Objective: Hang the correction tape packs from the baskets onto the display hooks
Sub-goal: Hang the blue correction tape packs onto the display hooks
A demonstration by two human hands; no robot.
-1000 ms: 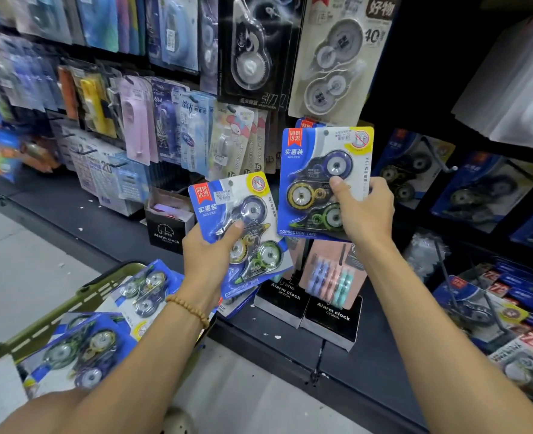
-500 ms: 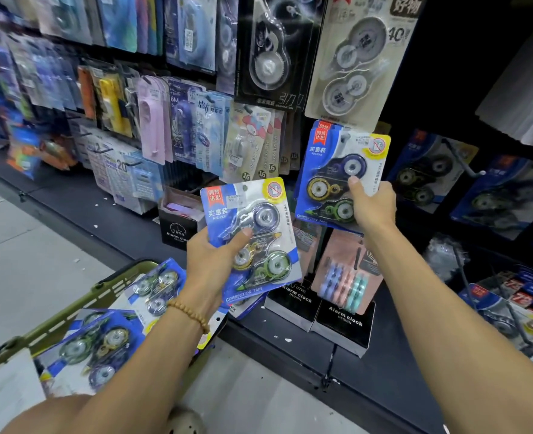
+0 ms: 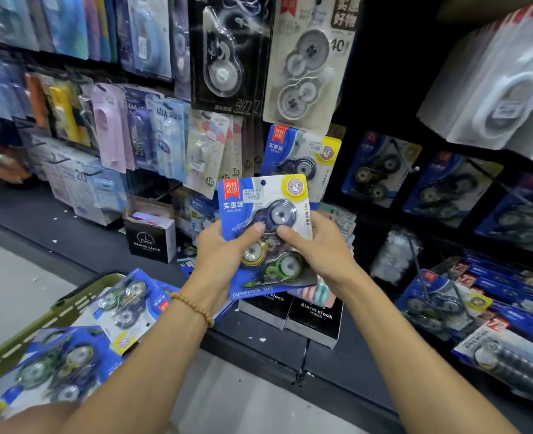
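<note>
Two hands, left hand (image 3: 224, 255) and right hand (image 3: 318, 249), now clamp fingers on one correction tape pack (image 3: 265, 227) at frame centre; the other pack (image 3: 302, 158) now hangs behind, so this goes next.

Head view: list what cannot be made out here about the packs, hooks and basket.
- Hook behind the hung pack: hidden by the card itself.
- Hung pack's lower half: covered by the held pack, gripped by left hand and right hand.
- Price sticker on the held pack: too small to read.
- Green basket: cut off by the left edge, its packs blurred, no count possible.
</note>
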